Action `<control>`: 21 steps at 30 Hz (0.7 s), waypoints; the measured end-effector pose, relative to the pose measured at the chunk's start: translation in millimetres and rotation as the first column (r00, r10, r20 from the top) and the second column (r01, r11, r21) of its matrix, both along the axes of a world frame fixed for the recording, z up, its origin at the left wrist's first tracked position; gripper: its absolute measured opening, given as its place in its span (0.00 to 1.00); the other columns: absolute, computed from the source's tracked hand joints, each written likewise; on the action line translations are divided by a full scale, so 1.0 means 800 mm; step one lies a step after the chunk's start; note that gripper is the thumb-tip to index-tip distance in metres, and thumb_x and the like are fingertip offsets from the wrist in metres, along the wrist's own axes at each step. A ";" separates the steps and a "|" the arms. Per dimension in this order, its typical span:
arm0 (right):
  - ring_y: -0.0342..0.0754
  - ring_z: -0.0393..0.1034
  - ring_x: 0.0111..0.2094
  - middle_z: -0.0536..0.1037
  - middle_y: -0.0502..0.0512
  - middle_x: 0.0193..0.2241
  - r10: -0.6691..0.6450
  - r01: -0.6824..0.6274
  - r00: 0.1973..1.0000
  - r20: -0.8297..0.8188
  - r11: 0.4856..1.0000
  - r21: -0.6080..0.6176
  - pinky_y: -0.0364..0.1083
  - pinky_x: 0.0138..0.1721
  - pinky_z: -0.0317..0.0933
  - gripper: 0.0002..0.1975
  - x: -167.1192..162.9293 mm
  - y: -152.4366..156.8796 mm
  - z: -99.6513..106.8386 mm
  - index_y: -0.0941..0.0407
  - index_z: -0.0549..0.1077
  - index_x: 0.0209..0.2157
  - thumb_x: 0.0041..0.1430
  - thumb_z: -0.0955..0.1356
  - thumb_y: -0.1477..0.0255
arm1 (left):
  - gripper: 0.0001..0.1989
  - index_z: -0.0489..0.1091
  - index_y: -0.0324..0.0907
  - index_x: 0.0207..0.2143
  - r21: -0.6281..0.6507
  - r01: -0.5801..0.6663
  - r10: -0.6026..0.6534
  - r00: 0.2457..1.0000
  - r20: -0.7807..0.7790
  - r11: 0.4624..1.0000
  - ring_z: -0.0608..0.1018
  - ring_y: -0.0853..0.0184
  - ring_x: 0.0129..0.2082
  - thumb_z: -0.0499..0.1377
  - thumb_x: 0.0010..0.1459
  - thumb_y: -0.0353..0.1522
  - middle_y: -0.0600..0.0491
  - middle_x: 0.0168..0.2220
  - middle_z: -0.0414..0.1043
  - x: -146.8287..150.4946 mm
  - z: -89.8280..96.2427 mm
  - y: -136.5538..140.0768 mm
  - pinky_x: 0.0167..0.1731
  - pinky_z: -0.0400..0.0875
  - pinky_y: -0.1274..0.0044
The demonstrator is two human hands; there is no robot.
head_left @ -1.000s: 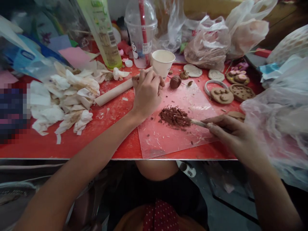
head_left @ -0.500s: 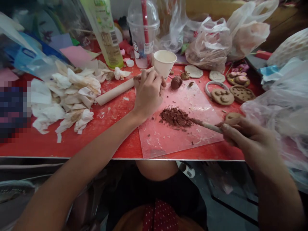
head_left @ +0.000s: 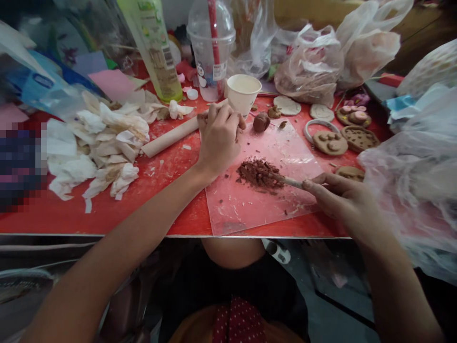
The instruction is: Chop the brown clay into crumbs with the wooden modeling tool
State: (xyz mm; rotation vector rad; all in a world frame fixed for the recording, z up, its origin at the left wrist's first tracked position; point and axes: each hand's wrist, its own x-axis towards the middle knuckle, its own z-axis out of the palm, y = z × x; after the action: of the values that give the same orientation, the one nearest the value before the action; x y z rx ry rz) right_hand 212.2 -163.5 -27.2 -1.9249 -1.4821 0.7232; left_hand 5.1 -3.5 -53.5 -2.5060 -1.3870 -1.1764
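My right hand (head_left: 337,197) is closed round the pale handle of a thin stick-like tool (head_left: 291,182). Its tip is buried in a heap of dark brown crumbs (head_left: 260,172) on a clear plastic sheet (head_left: 235,214). My left hand (head_left: 220,131) is curled with its knuckles up, at the sheet's upper left corner. It lies against a beige rolling pin or tube (head_left: 173,137), just in front of a white paper cup (head_left: 244,90); what its fingers hold, if anything, is hidden. Right of it sits a brown lump (head_left: 261,122).
Crumpled tissues (head_left: 103,138) are piled at the left. A green bottle (head_left: 153,52) and a lidded plastic cup with a straw (head_left: 210,52) stand behind. Decorated clay discs (head_left: 330,142) and a white ring (head_left: 321,125) lie right, near plastic bags (head_left: 414,166). The red table's front edge (head_left: 143,235) is close.
My right hand has moved left, pushing the tool deeper into the brown crumbs. It has uncovered more of a clay disc behind it. My left hand has stayed put.
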 end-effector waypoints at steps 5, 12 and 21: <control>0.39 0.56 0.21 0.64 0.46 0.18 -0.008 0.006 0.996 0.093 1.000 0.016 0.42 0.23 0.48 0.20 0.003 -0.009 -0.002 0.55 0.72 0.26 0.55 0.66 0.52 | 0.10 0.69 0.45 0.32 0.017 -0.002 0.003 1.000 -0.006 1.000 0.67 0.56 0.49 0.53 0.58 0.22 0.50 0.40 0.72 0.000 0.000 0.001 0.48 0.59 0.62; 0.42 0.66 0.25 0.76 0.48 0.25 -0.196 0.207 0.975 -0.107 0.974 0.094 0.41 0.24 0.54 0.14 0.054 -0.040 -0.003 0.50 0.76 0.29 0.44 0.74 0.57 | 0.09 0.69 0.43 0.33 -0.020 0.002 -0.002 1.000 -0.019 1.000 0.67 0.55 0.50 0.51 0.61 0.25 0.48 0.40 0.71 0.000 0.002 -0.001 0.49 0.57 0.62; 0.48 0.70 0.36 0.79 0.51 0.34 -0.045 0.045 0.997 -0.057 0.999 -0.013 0.47 0.39 0.60 0.15 0.086 -0.023 -0.011 0.50 0.78 0.28 0.41 0.74 0.54 | 0.08 0.68 0.43 0.33 -0.019 -0.004 0.004 1.000 -0.027 1.000 0.67 0.55 0.50 0.53 0.59 0.22 0.49 0.39 0.70 0.000 0.002 0.001 0.50 0.59 0.62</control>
State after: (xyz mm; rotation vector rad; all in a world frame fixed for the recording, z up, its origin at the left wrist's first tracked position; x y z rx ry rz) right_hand 280.8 -181.5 -35.8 -1.9237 -1.3986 0.7617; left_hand 5.5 -2.7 -51.7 -2.5206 -1.4032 -1.1302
